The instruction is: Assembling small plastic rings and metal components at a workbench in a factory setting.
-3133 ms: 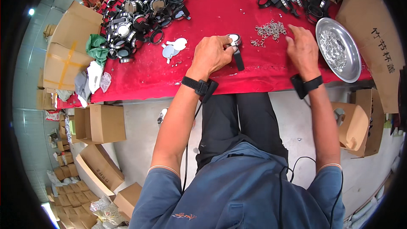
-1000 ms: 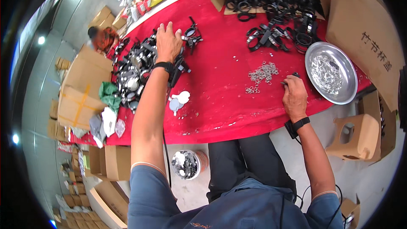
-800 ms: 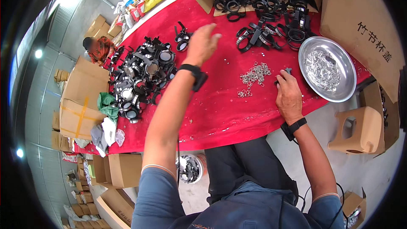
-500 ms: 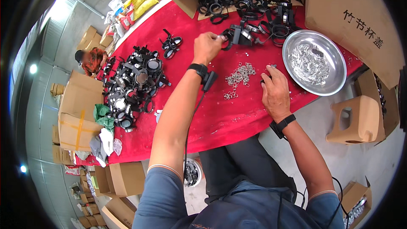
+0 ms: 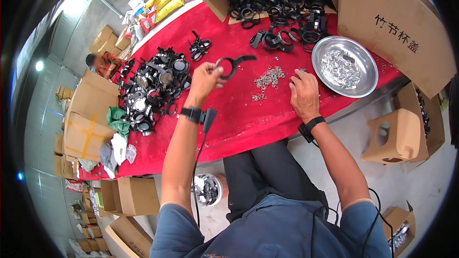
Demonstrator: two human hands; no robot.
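My left hand point(image 5: 206, 81) is closed on the edge of a black ring-shaped cup lid point(image 5: 234, 69), lifted above the red cloth. A short black strap sticks out from the ring to the right. My right hand point(image 5: 304, 94) rests on the cloth with bent fingers. A small greyish bit shows at its fingertips, too small to name. Between the hands lies a loose cluster of small metal clips point(image 5: 270, 77). Just right of my right hand stands a round steel bowl point(image 5: 370, 79) with many flat silvery pieces in it.
A heap of black-and-silver lids point(image 5: 155, 86) covers the table's left side, a small group point(image 5: 198, 48) beyond it. More black rings point(image 5: 272, 40) spill from an open carton at the back. A carton flap point(image 5: 368, 9) rises behind the bowl. Another person point(image 5: 105, 64) sits far left.
My left hand has come left and nearer from the ring pile at the back, carrying one black ring away from it. My right hand stays by the clips, barely shifted.
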